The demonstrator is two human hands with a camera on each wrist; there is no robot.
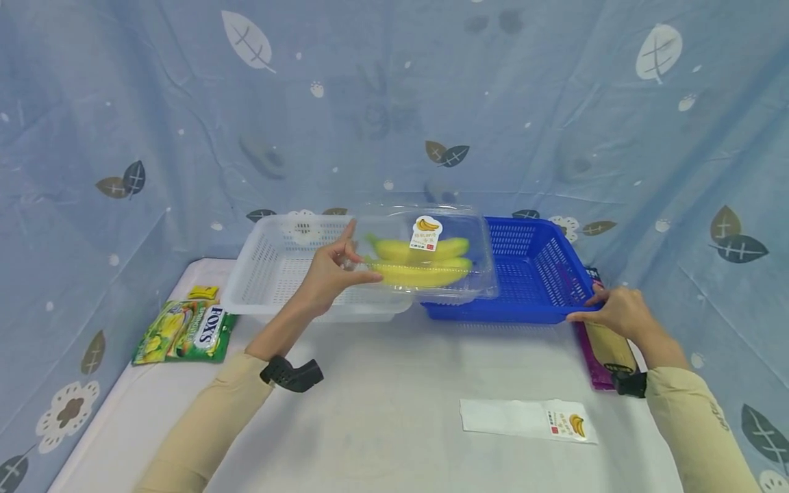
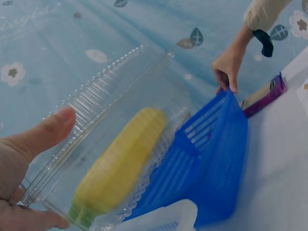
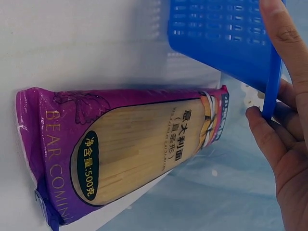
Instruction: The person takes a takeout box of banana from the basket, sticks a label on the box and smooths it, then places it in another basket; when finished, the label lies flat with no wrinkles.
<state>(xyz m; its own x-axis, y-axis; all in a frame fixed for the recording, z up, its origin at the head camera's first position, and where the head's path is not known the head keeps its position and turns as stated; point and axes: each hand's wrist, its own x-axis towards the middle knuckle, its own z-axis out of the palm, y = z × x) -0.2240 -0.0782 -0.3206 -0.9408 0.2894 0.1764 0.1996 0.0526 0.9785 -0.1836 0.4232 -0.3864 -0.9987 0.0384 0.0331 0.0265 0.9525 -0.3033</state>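
My left hand [image 1: 329,274] grips the left end of a clear plastic box [image 1: 483,270] with yellow bananas [image 1: 425,274] inside and a banana sticker [image 1: 426,233] on its lid. The box is held up above the inner ends of two baskets. In the left wrist view the thumb lies along the ridged edge of the box [image 2: 144,72]. At the right, my right hand [image 1: 622,315] pinches the rim of the blue basket [image 1: 493,313] near its front right corner. The right wrist view shows thumb and fingers on either side of that rim.
A white basket [image 1: 246,301] stands left of the blue one. Beside it lie a green FOX'S candy bag [image 1: 185,335] and a small yellow packet [image 1: 203,292]. A purple spaghetti pack [image 3: 130,144] lies right of the blue basket. A white sticker strip [image 1: 511,416] rests in front.
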